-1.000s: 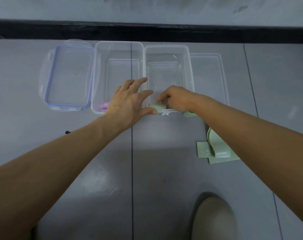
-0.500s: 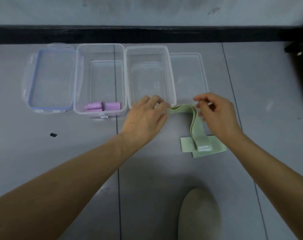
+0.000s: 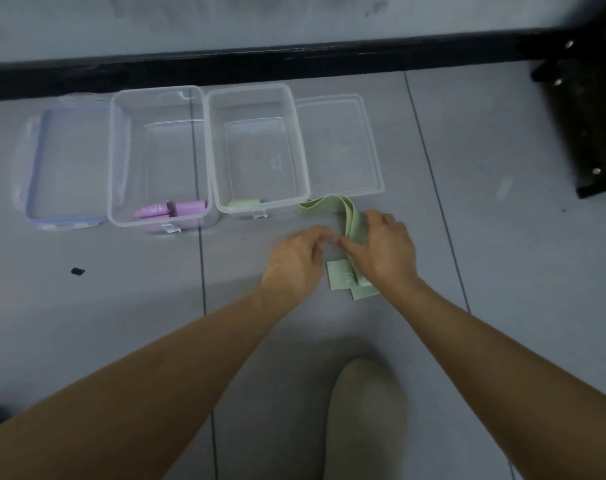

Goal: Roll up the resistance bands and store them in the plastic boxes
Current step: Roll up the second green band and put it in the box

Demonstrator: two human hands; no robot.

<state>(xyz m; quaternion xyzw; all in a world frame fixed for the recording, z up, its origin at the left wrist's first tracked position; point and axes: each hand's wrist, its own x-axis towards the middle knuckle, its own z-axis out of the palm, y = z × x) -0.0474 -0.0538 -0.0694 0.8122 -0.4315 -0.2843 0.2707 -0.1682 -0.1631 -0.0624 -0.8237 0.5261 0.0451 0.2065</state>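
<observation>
Two clear plastic boxes stand side by side on the grey floor. The left box point(image 3: 121, 157) holds purple rolled bands point(image 3: 170, 208). In the right box point(image 3: 305, 150) a green roll point(image 3: 244, 202) lies at the near wall. A loose green resistance band point(image 3: 329, 204) runs along the floor from that box's near right corner and passes under my right hand point(image 3: 381, 251), which grips it. More flat green bands point(image 3: 339, 278) lie beneath that hand. My left hand point(image 3: 298, 258) is blurred beside the right one, fingers loosely curled and holding nothing I can see.
A blue-rimmed lid point(image 3: 66, 161) lies left of the boxes and a clear lid point(image 3: 339, 143) lies to their right. A black metal frame point(image 3: 581, 116) stands at the upper right. My shoe point(image 3: 363, 420) is near the bottom. A black baseboard point(image 3: 260, 64) runs behind.
A green roll was set in the right box. My left hand let go of the loose band's end and moved toward me beside the right hand, which came down onto the band.
</observation>
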